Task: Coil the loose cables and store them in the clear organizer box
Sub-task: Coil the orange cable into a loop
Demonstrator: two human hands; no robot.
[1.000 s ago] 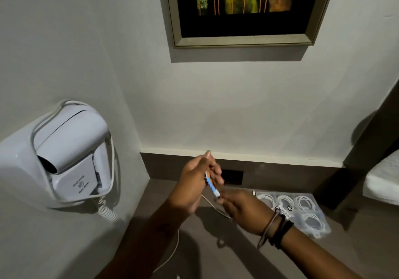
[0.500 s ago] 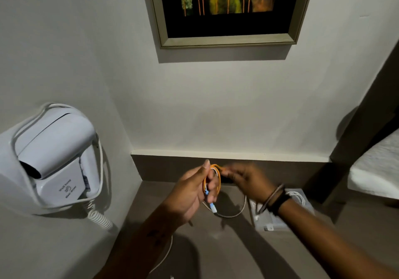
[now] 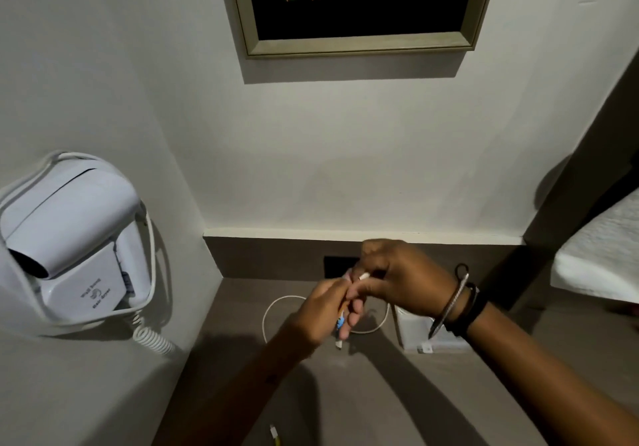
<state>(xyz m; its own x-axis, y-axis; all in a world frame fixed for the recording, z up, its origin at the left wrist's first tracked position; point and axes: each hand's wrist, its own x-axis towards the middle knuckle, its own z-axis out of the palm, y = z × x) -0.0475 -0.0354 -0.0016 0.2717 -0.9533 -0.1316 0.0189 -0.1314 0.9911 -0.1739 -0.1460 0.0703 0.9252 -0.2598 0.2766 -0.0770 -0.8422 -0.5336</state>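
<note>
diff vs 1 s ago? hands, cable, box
The right hand came over the left hand, wrapping the thin white cable into loops; its arm now hides most of the clear plastic organizer box. Both keep their grip on the cable. The white wall-mounted hair dryer is unchanged.

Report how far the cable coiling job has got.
Done: not visible now, since the right hand and wrist hide most of the clear organizer box. In hand: both hands, left hand included, grip a white cable above the counter, one loop hanging beside them. Left: finish this coil, box it, then deal with the connector lying at the near edge.
</note>
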